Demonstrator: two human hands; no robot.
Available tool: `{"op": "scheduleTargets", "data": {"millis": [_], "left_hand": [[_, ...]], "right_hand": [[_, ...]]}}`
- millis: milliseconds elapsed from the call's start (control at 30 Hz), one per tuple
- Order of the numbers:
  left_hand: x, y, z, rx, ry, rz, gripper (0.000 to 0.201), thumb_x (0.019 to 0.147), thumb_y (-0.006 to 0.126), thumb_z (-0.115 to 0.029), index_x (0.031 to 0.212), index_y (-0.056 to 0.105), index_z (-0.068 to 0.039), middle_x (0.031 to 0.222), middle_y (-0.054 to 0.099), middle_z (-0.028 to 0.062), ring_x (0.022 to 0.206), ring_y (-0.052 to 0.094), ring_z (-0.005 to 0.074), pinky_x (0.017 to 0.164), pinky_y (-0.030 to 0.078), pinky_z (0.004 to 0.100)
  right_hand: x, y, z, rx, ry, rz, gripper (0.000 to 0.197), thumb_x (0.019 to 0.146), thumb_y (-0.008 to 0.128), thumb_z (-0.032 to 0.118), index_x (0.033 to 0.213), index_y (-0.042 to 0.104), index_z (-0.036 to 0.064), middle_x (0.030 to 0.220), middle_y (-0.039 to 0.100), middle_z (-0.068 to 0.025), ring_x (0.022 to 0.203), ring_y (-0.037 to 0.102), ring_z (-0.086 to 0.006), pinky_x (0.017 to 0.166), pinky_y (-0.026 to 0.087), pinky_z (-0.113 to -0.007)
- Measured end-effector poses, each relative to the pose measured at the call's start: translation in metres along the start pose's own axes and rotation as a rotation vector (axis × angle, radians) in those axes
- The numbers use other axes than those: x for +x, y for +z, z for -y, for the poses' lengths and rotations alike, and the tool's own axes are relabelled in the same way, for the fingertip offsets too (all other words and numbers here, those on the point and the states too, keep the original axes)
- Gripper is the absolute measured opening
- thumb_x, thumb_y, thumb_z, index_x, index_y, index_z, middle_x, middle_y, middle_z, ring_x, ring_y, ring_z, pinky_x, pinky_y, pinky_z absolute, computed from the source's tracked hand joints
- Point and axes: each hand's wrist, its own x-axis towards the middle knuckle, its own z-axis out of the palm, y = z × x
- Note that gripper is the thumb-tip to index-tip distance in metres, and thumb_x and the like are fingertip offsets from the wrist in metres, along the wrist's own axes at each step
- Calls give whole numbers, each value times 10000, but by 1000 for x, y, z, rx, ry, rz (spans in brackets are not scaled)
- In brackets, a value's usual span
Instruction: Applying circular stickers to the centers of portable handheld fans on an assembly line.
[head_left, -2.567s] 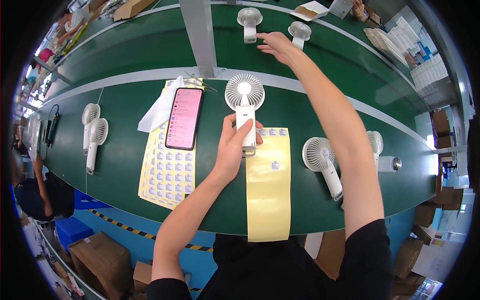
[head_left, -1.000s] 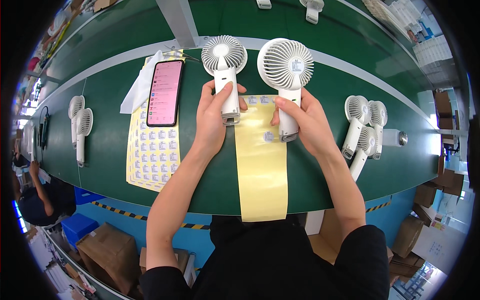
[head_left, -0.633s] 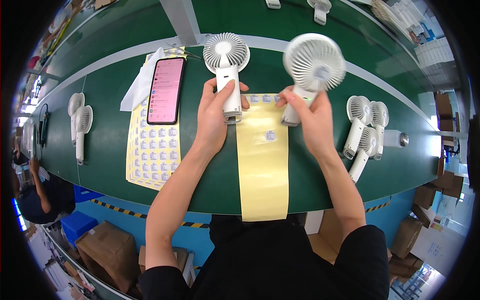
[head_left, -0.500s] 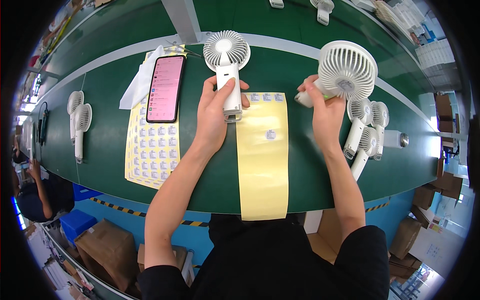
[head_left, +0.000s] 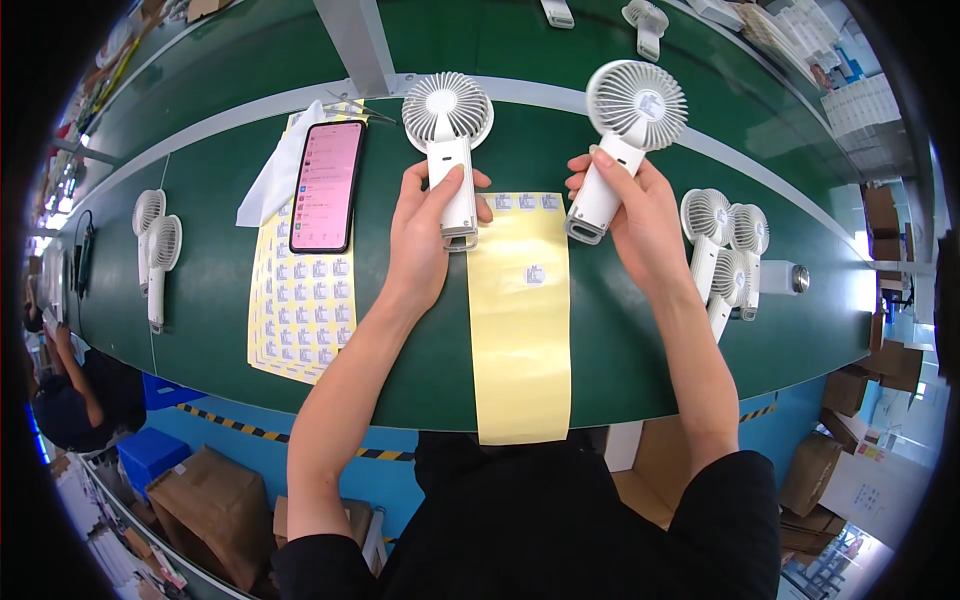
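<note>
My left hand (head_left: 425,215) is closed round the handle of a white handheld fan (head_left: 456,190), its round grille pointing away from me. In my right hand (head_left: 640,205) a second white handheld fan (head_left: 598,205) is gripped by the handle, its head tilted to the upper right with a pale round sticker at the hub. Between the hands and below them lies a yellow sticker backing sheet (head_left: 520,360). One loose sticker (head_left: 535,274) sits mid-sheet, and a few line its far edge.
Left of my hands, a phone (head_left: 328,190) with a pink screen lies on stacked sticker sheets (head_left: 300,320), beside white paper (head_left: 278,180) and tweezers (head_left: 360,108). More fans stand at right (head_left: 728,225) and far left (head_left: 163,245), near a bottle (head_left: 785,278). A person (head_left: 85,400) is at far left.
My right hand has turned its fan so the back of the handle shows, and moved it left. The left hand's fan has shifted only slightly.
</note>
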Motion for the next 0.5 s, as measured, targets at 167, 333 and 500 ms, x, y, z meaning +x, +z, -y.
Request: {"op": "scheduleTargets", "data": {"millis": [167, 333, 500], "left_hand": [[1, 2, 0, -16, 1, 1, 269, 1015, 532, -212, 1168, 392, -40, 1018, 634, 109, 781, 628, 148, 675, 488, 277], [1, 1, -1, -23, -2, -13, 272, 1015, 532, -208, 1173, 389, -40, 1019, 633, 110, 777, 626, 151, 674, 492, 278], [2, 0, 1, -72, 18, -14, 261, 1015, 539, -186, 1163, 386, -35, 1003, 642, 125, 747, 634, 156, 660, 516, 272]], "right_hand": [[-4, 5, 1, -3, 22, 33, 351, 965, 654, 248, 1171, 561, -20, 1016, 682, -106, 891, 656, -135, 787, 535, -288], [-2, 12, 5, -42, 26, 33, 351, 964, 656, 249, 1167, 564, -22, 1003, 679, -101, 887, 652, -128, 787, 531, -283], [33, 21, 2, -48, 118, 40, 322, 955, 644, 202, 1172, 561, -20, 992, 653, -93, 853, 642, -140, 779, 531, -293]]}}
